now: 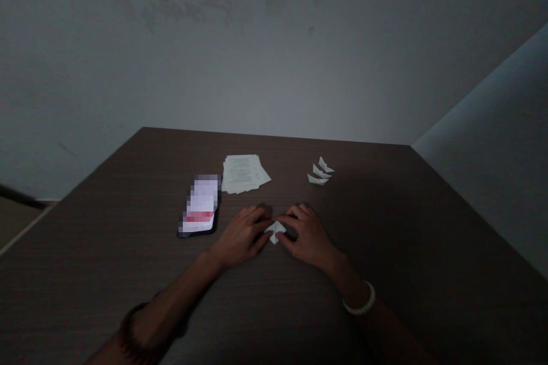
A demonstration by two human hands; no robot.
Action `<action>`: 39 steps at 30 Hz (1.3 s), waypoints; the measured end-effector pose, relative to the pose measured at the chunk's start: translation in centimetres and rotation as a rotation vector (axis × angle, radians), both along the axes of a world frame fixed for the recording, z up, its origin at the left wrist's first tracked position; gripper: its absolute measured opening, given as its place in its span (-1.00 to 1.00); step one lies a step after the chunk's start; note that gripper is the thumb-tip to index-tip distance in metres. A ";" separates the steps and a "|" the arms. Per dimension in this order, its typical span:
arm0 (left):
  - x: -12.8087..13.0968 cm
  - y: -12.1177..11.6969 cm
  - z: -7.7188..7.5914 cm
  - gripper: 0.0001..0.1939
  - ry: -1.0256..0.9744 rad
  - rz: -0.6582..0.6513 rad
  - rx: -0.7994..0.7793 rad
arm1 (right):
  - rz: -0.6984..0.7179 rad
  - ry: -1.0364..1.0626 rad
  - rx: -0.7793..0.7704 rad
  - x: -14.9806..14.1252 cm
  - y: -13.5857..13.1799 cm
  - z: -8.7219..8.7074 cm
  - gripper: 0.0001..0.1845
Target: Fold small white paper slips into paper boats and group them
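Note:
A small piece of folded white paper point(276, 230) lies low over the dark table, its lower corner pointing toward me. My left hand point(245, 235) pinches its left side between thumb and fingers. From the other side my right hand point(309, 235) grips the right part, thumb near the middle of the paper. The fingertips of both hands almost meet at the paper's top edge and cover some of it. Beyond my right hand, three little folded paper boats point(321, 173) stand in a slanting row.
A stack of printed paper sheets point(242, 173) lies beyond my left hand, slightly fanned. Left of that hand rests a phone point(201, 205) with a lit, blurred screen. The brown wooden table point(128, 194) meets a grey wall point(274, 68) at the back.

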State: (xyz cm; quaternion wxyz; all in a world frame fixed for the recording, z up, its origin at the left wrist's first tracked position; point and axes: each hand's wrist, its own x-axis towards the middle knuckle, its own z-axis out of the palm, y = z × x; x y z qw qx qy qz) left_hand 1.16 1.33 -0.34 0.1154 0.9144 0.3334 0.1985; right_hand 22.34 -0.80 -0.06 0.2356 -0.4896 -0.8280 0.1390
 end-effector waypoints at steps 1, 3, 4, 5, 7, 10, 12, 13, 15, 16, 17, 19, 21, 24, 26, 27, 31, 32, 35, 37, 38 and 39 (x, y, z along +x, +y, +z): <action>0.0 0.0 0.0 -0.74 0.002 0.006 0.001 | 0.000 -0.015 0.002 0.0 0.0 0.1 -0.66; 0.0 -0.1 0.1 -0.72 0.009 0.014 0.008 | 0.000 -0.040 0.009 0.0 -0.1 0.2 -0.66; 0.0 -0.1 0.1 -0.72 0.014 0.015 0.013 | 0.001 -0.050 0.013 -0.1 -0.1 0.2 -0.66; 0.0 -0.1 0.1 -0.72 0.018 0.015 0.018 | 0.003 -0.059 0.017 -0.1 -0.1 0.3 -0.66; 0.0 -0.1 0.2 -0.72 0.026 0.016 0.031 | 0.007 -0.071 0.023 -0.1 -0.1 0.4 -0.67; 0.0 -0.1 0.3 -0.71 0.023 0.018 0.031 | 0.002 -0.072 0.021 -0.1 0.0 0.3 -0.69; 0.0 -0.1 0.3 -0.72 0.011 0.014 0.023 | -0.010 -0.059 0.019 0.0 0.1 0.1 -0.71; 0.0 -0.1 0.4 -0.74 0.006 0.008 0.019 | -0.017 -0.047 0.020 0.1 0.2 -0.1 -0.73; -0.1 0.0 0.4 -0.77 0.002 -0.017 0.016 | -0.037 -0.015 0.029 0.2 0.4 -0.5 -0.77; -0.1 0.0 0.4 -0.78 0.000 -0.034 0.017 | -0.048 0.001 0.034 0.3 0.5 -0.7 -0.79; -0.2 0.0 0.3 -0.79 -0.005 -0.052 0.020 | -0.058 0.016 0.038 0.4 0.6 -0.9 -0.81; -0.2 0.1 0.3 -0.79 -0.022 -0.082 0.031 | -0.064 0.033 0.039 0.5 0.7 -1.1 -0.84; -0.1 0.1 0.2 -0.79 -0.038 -0.100 0.049 | -0.050 0.040 0.036 0.5 0.8 -1.2 -0.85; 0.0 0.1 0.2 -0.79 -0.027 -0.121 0.086 | -0.019 0.040 0.040 0.4 0.7 -1.1 -0.84; 0.1 0.1 0.2 -0.79 0.001 -0.129 0.108 | -0.008 0.021 0.049 0.4 0.7 -1.0 -0.82; 0.1 0.0 0.2 -0.79 0.017 -0.126 0.117 | -0.001 0.006 0.054 0.4 0.7 -1.0 -0.82; 0.0 0.0 0.3 -0.78 0.073 -0.109 0.138 | 0.029 -0.051 0.063 0.4 0.6 -0.7 -0.75; 0.0 0.0 0.4 -0.78 0.083 -0.103 0.141 | 0.035 -0.061 0.064 0.4 0.6 -0.6 -0.73; 0.1 -0.1 0.6 -0.78 0.105 -0.075 0.150 | 0.037 -0.086 0.069 0.3 0.5 -0.5 -0.71; 0.1 -0.1 0.7 -0.78 0.111 -0.064 0.152 | 0.032 -0.093 0.068 0.4 0.4 -0.5 -0.69; 0.1 -0.1 0.7 -0.78 0.113 -0.061 0.150 | 0.030 -0.095 0.064 0.4 0.3 -0.4 -0.69; 0.1 -0.1 0.7 -0.78 0.113 -0.058 0.150 | 0.029 -0.096 0.059 0.5 0.3 -0.4 -0.68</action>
